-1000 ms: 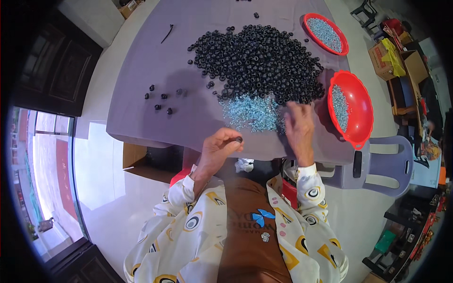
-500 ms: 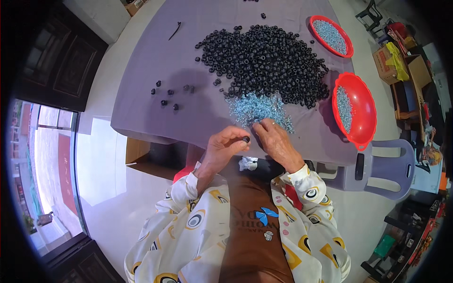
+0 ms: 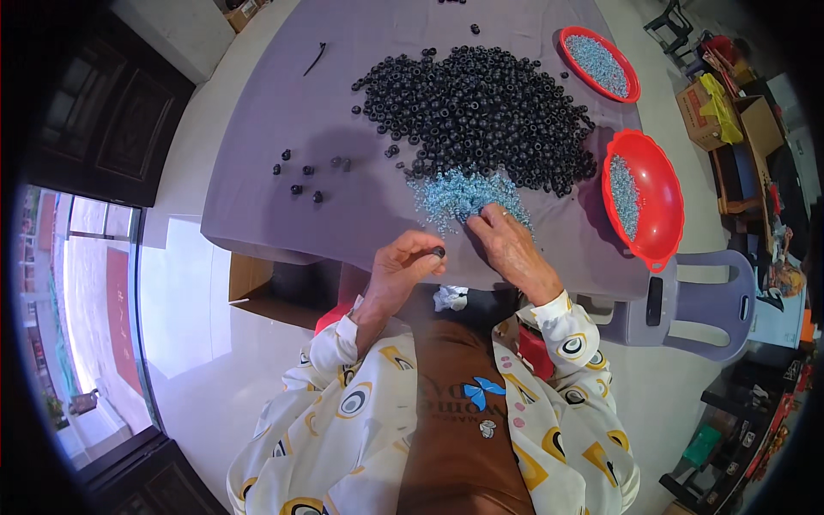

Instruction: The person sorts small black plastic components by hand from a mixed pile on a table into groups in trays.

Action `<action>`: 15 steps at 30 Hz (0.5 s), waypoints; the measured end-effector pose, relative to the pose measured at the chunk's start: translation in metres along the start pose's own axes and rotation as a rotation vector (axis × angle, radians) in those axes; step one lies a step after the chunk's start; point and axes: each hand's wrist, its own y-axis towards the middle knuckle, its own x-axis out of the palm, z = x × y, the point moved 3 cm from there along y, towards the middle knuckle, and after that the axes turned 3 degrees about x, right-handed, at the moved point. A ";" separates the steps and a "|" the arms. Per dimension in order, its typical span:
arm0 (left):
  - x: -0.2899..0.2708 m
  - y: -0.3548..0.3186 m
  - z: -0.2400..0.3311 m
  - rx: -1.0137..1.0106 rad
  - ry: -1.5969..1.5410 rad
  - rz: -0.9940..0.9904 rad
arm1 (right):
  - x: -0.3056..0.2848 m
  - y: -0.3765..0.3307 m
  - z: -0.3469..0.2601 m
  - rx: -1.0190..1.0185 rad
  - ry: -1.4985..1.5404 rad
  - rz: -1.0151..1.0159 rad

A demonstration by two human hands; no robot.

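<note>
Between the thumb and fingers of my left hand point(image 3: 402, 268) is a small round black part point(image 3: 439, 251), held just over the table's near edge. My right hand point(image 3: 508, 244) dips its closed fingertips into the near side of a heap of tiny light-blue and clear pieces point(image 3: 459, 196). What those fingertips pinch, if anything, is hidden. Directly behind the blue heap spreads a wide pile of black ring-like parts point(image 3: 489, 112). Several loose black parts point(image 3: 297, 189) lie apart on the left side of the table.
Grey-purple cloth covers the table point(image 3: 266, 112). On its right stand a large red dish point(image 3: 661, 202) and a smaller red dish point(image 3: 636, 84), both holding blue pieces. A thin black strip point(image 3: 316, 58) lies far left. A grey plastic chair point(image 3: 708, 296) stands right; a cardboard box point(image 3: 257, 300) sits below left.
My right hand has shifted slightly right and up, away from my left hand. My left hand has drawn a little left, still holding the black part.
</note>
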 end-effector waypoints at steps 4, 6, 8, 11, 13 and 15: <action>-0.003 -0.001 -0.006 -0.041 0.019 0.033 | 0.005 -0.002 0.009 -0.017 -0.025 0.012; -0.003 -0.001 -0.007 -0.040 0.018 0.042 | 0.007 -0.002 0.011 -0.014 -0.026 0.026; -0.002 0.001 -0.008 -0.029 0.005 0.026 | 0.006 -0.001 0.011 -0.011 -0.027 0.040; -0.001 0.004 -0.006 -0.014 -0.010 0.021 | -0.006 0.001 0.004 0.010 0.134 0.192; 0.001 0.006 -0.005 -0.026 -0.004 0.028 | -0.012 0.001 0.005 0.200 0.326 0.325; 0.003 0.008 -0.005 -0.038 0.002 0.031 | -0.009 0.002 0.010 0.233 0.365 0.367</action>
